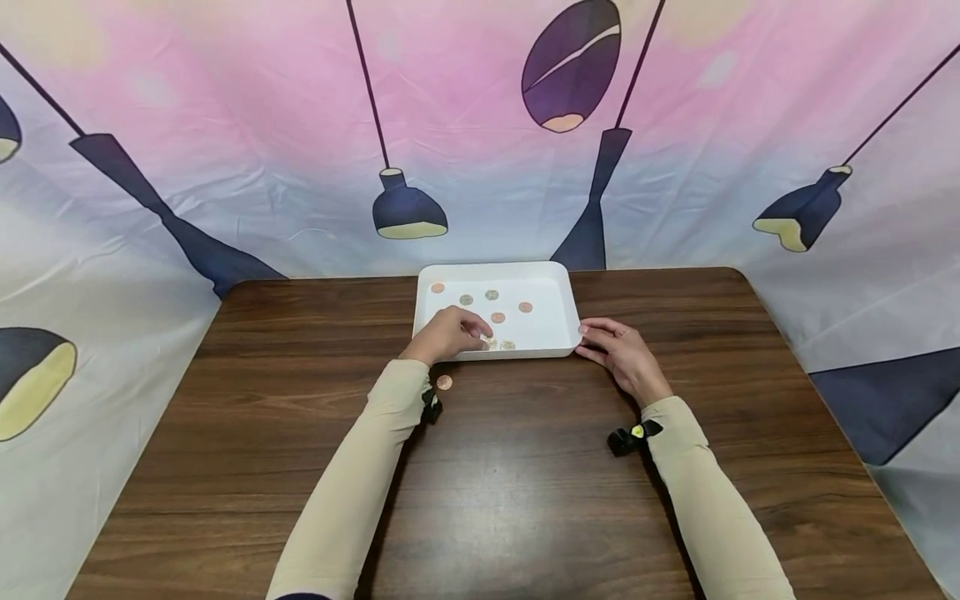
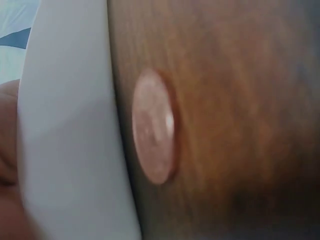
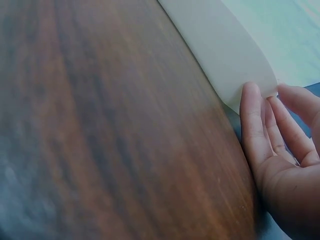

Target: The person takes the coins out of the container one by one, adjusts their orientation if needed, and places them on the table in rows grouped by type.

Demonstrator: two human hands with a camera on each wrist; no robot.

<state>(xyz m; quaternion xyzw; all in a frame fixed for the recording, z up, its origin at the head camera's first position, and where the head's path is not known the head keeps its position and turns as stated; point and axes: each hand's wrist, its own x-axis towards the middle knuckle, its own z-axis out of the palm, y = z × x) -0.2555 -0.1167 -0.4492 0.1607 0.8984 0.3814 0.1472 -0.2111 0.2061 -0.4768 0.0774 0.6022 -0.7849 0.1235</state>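
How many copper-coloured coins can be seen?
4. Inside the white tray: one coin in the far-left corner, one near the middle, one to its right. One lies on the table outside. The left hand may hide others.

Honestly looks like a little curtained-off recording corner to me, though I can't tell if it's in a home, an office or a studio. Biggest giveaway is the printed fabric backdrop (image 1: 285, 100): creased, pink fading into blue and white, filling the top of the head view and running down both sides. The pendant lamps (image 1: 410, 208) on it, like that one left of upper centre, are just flat artwork. A dark wood-grain worktop (image 1: 495, 500) sits right up against it, plus there's a small black gadget (image 1: 621, 442) at each wrist.
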